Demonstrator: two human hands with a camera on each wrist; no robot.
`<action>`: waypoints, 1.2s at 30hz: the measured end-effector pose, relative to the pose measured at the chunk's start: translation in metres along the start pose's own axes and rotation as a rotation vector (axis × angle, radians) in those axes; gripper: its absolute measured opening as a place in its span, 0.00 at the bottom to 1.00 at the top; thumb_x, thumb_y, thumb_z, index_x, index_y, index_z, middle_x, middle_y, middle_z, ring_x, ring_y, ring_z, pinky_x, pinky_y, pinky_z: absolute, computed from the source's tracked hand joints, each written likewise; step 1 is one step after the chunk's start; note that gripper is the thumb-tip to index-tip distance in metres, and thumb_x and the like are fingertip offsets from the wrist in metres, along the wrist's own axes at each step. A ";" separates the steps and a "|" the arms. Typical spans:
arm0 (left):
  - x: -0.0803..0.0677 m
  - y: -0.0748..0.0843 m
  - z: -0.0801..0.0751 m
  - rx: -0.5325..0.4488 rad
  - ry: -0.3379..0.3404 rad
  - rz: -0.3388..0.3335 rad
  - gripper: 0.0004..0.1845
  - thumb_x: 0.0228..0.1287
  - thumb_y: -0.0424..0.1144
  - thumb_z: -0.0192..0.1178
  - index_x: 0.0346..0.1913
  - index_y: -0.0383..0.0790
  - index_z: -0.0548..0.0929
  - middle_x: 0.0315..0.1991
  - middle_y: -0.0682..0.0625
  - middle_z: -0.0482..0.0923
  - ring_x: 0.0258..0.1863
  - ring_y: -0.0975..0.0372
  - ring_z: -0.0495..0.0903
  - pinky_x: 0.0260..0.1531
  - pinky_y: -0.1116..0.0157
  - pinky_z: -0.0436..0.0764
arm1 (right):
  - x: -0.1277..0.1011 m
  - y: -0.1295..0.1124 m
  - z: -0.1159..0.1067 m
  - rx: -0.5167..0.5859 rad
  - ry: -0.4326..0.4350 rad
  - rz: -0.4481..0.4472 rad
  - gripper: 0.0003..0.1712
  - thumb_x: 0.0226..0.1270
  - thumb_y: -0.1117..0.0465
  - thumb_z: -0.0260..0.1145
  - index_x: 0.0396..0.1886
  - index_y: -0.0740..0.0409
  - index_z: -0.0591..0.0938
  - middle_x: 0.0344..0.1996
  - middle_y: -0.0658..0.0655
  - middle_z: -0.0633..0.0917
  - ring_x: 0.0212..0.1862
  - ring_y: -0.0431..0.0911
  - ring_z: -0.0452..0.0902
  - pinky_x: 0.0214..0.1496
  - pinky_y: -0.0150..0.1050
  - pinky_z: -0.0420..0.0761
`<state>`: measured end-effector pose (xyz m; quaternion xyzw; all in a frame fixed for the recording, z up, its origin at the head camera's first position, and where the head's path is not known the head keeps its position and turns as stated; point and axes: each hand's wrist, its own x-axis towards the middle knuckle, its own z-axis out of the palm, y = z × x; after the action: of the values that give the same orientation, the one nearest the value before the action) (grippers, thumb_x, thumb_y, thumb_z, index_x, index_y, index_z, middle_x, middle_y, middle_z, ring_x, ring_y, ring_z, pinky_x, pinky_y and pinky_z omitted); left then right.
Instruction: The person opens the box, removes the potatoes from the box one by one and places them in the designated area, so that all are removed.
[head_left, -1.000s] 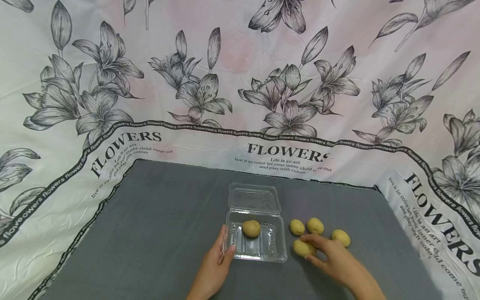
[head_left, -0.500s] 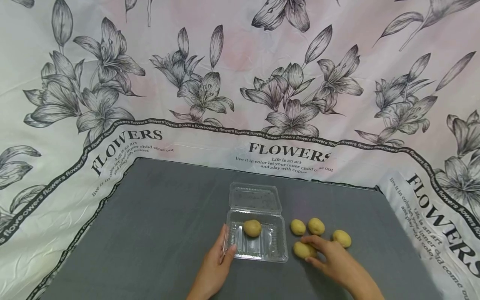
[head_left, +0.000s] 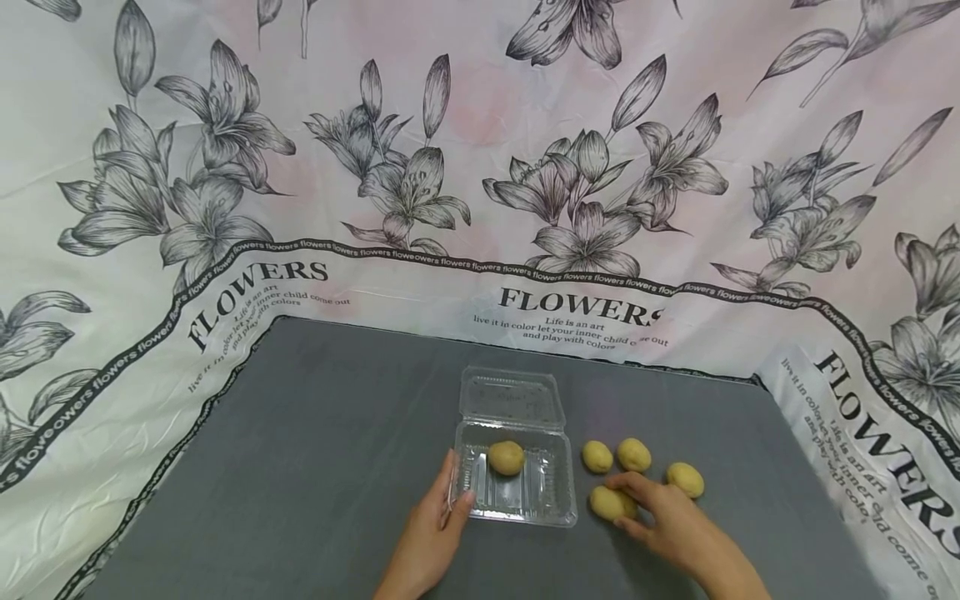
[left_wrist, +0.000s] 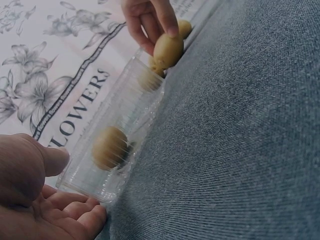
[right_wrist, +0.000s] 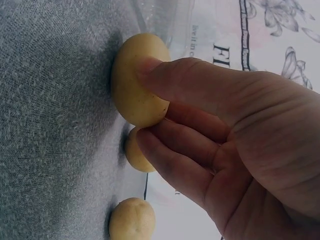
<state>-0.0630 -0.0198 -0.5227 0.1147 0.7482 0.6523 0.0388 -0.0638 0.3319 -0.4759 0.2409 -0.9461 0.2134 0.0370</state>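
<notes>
In the head view, an unlidded clear plastic clamshell box (head_left: 557,505) stands on the grey table with its lid (head_left: 512,398) folded back. One potato (head_left: 506,458) lies inside. My left hand (head_left: 429,533) holds the box by its left side, thumb at the near corner; the left wrist view puts the box edge between thumb (left_wrist: 56,161) and curled fingers. To the right of the box, my right hand (head_left: 671,518) grips another yellow potato (head_left: 604,503). Up close, the right wrist view has thumb and fingertips pinching this potato (right_wrist: 129,85), which appears at table level.
Behind the gripped potato lie two loose potatoes (head_left: 633,455), and a third loose potato (head_left: 685,480) is just right of the right hand. A white flower-printed cloth (head_left: 405,292) rises along the table's back and sides.
The hands, box and potatoes keep their places; the right hand stays on the same potato. Only the head view shifts slightly.
</notes>
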 end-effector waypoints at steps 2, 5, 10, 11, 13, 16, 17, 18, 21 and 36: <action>0.000 0.001 0.000 -0.001 -0.002 -0.002 0.39 0.83 0.41 0.57 0.83 0.28 0.51 0.82 0.33 0.54 0.80 0.43 0.57 0.75 0.48 0.62 | 0.000 0.000 -0.001 -0.008 0.006 0.001 0.26 0.58 0.65 0.83 0.56 0.54 0.85 0.50 0.50 0.91 0.51 0.50 0.89 0.50 0.46 0.91; 0.001 0.002 0.000 0.000 -0.001 -0.003 0.39 0.83 0.41 0.57 0.83 0.28 0.51 0.82 0.33 0.53 0.80 0.43 0.57 0.75 0.49 0.62 | -0.001 -0.001 -0.002 -0.003 0.006 0.010 0.26 0.58 0.65 0.83 0.56 0.54 0.85 0.51 0.50 0.91 0.51 0.51 0.90 0.51 0.47 0.91; 0.001 0.003 0.000 0.005 -0.002 -0.003 0.39 0.83 0.41 0.57 0.83 0.28 0.51 0.82 0.33 0.54 0.80 0.43 0.57 0.75 0.48 0.63 | -0.001 -0.003 -0.004 0.004 0.008 0.009 0.25 0.59 0.64 0.83 0.56 0.56 0.85 0.51 0.53 0.91 0.51 0.56 0.90 0.50 0.48 0.91; 0.001 0.004 0.000 0.006 -0.003 -0.006 0.39 0.83 0.41 0.57 0.83 0.28 0.51 0.82 0.33 0.54 0.80 0.43 0.57 0.75 0.48 0.63 | -0.002 -0.004 -0.005 0.003 0.009 0.010 0.25 0.59 0.63 0.83 0.56 0.57 0.85 0.51 0.53 0.91 0.51 0.56 0.90 0.51 0.48 0.91; 0.001 0.004 0.000 0.006 -0.005 -0.008 0.39 0.83 0.41 0.57 0.84 0.28 0.50 0.82 0.33 0.53 0.80 0.42 0.57 0.75 0.47 0.62 | -0.002 -0.004 -0.005 -0.005 0.017 0.008 0.25 0.59 0.62 0.83 0.56 0.58 0.85 0.51 0.54 0.91 0.51 0.56 0.90 0.51 0.48 0.91; 0.001 0.004 0.000 0.004 -0.007 -0.007 0.39 0.83 0.41 0.57 0.83 0.28 0.50 0.82 0.32 0.53 0.80 0.42 0.57 0.75 0.47 0.63 | -0.004 -0.005 -0.006 -0.011 0.018 0.015 0.26 0.60 0.60 0.83 0.57 0.58 0.85 0.52 0.54 0.91 0.52 0.55 0.90 0.51 0.48 0.91; 0.001 0.003 0.000 0.007 -0.006 -0.006 0.39 0.83 0.42 0.57 0.84 0.28 0.51 0.82 0.32 0.54 0.80 0.42 0.57 0.75 0.47 0.63 | -0.004 -0.005 -0.006 -0.014 0.019 0.014 0.26 0.60 0.59 0.83 0.57 0.57 0.85 0.51 0.54 0.91 0.51 0.55 0.90 0.51 0.48 0.91; 0.001 0.003 0.000 0.006 -0.004 -0.004 0.39 0.83 0.42 0.57 0.83 0.28 0.51 0.82 0.32 0.54 0.80 0.42 0.57 0.75 0.47 0.63 | -0.004 -0.005 -0.006 -0.017 0.022 0.010 0.26 0.60 0.59 0.83 0.57 0.57 0.85 0.51 0.54 0.91 0.51 0.54 0.90 0.51 0.47 0.91; 0.001 0.001 0.000 0.005 -0.003 -0.002 0.40 0.83 0.42 0.57 0.83 0.27 0.51 0.81 0.32 0.54 0.80 0.42 0.58 0.75 0.48 0.63 | -0.005 -0.006 -0.006 -0.021 0.028 -0.001 0.26 0.61 0.58 0.82 0.57 0.57 0.86 0.51 0.54 0.92 0.52 0.52 0.90 0.51 0.47 0.91; -0.001 0.001 0.000 0.004 -0.002 0.002 0.39 0.83 0.41 0.57 0.83 0.27 0.51 0.81 0.31 0.54 0.80 0.41 0.58 0.75 0.47 0.63 | 0.014 -0.026 -0.016 0.001 0.016 0.056 0.18 0.73 0.56 0.74 0.58 0.58 0.86 0.52 0.53 0.91 0.51 0.52 0.90 0.50 0.47 0.91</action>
<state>-0.0619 -0.0200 -0.5215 0.1161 0.7493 0.6508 0.0385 -0.0638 0.3117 -0.4491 0.2127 -0.9520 0.2169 0.0383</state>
